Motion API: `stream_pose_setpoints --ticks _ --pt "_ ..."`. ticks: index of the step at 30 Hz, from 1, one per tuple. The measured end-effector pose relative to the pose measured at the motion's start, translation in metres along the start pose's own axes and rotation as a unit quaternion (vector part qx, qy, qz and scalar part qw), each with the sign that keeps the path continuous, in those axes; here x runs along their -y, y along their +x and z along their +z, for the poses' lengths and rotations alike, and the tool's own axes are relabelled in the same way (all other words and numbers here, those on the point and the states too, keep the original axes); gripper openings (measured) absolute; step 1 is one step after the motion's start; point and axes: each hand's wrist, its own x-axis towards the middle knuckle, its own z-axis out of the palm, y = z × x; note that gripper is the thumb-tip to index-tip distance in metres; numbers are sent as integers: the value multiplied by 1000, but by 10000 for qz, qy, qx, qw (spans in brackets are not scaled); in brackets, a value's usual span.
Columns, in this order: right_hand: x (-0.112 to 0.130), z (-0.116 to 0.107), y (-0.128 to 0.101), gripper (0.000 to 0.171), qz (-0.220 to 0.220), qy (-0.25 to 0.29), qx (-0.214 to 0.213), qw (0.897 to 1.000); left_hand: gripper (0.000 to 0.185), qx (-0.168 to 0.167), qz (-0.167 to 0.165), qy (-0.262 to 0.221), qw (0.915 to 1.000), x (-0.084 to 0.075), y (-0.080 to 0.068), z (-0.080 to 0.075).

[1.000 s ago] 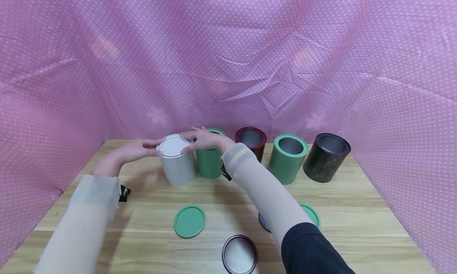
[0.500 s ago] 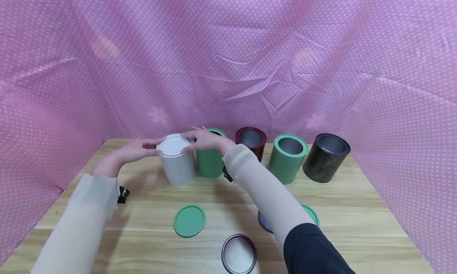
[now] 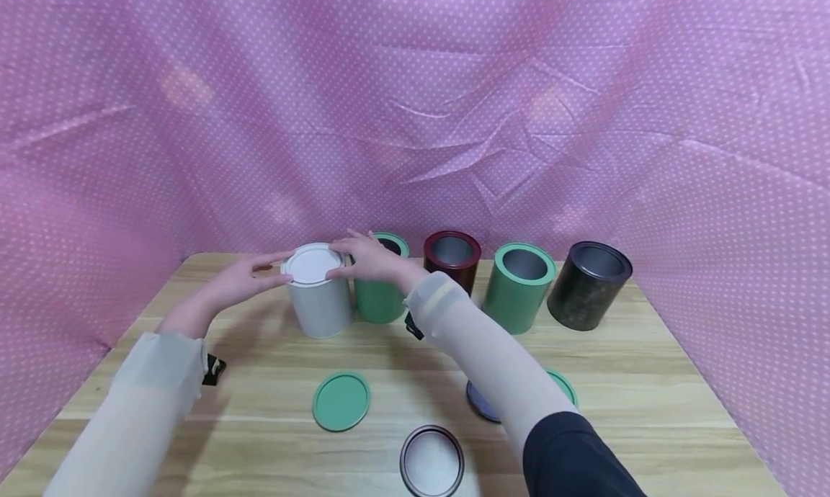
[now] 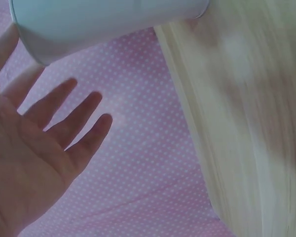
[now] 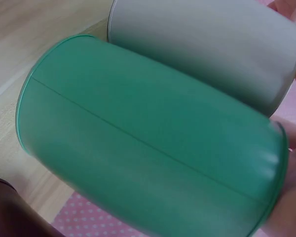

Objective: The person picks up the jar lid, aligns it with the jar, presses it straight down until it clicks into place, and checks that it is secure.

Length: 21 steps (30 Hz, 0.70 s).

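Observation:
A white tin point(image 3: 319, 306) stands at the back left of the wooden table point(image 3: 259, 425), with a white lid point(image 3: 313, 264) on top. My left hand point(image 3: 259, 272) reaches in from the left, and its straight fingers touch the lid's left rim. In the left wrist view the left hand point(image 4: 49, 133) shows an open palm with spread fingers, below the white tin point(image 4: 108, 19). My right hand point(image 3: 353, 256) rests its fingertips on the lid's right rim. The right wrist view shows the white tin point(image 5: 207, 54), a green tin point(image 5: 153, 143) beside it, and a little of the right hand point(image 5: 295, 163).
Behind my right hand stands an open green tin point(image 3: 379, 299), then a dark red tin point(image 3: 452, 256), another green tin point(image 3: 519, 288) and a black tin point(image 3: 588, 284). Loose lids lie nearer: green point(image 3: 341, 400), dark-rimmed point(image 3: 431, 461), grey-blue point(image 3: 480, 405), green point(image 3: 564, 385). Pink dotted cloth point(image 3: 415, 108) walls the table.
My left forearm has dropped slightly toward me. Both hands stay at the white tin's lid.

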Motion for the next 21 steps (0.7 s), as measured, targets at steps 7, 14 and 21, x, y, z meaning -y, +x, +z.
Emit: stream_pose_setpoints --ticks 7,14,21 --pt "8 4 -15 67 171 -271 -209 9993 72 -656 381 662 9949 1 -10 16" --pt "9 11 -39 73 -118 -587 -264 9979 82 -839 588 892 9907 -5 -34 35" --pt "13 18 -67 74 -489 -981 -274 9936 86 -1230 706 1054 9843 -12 -56 55"
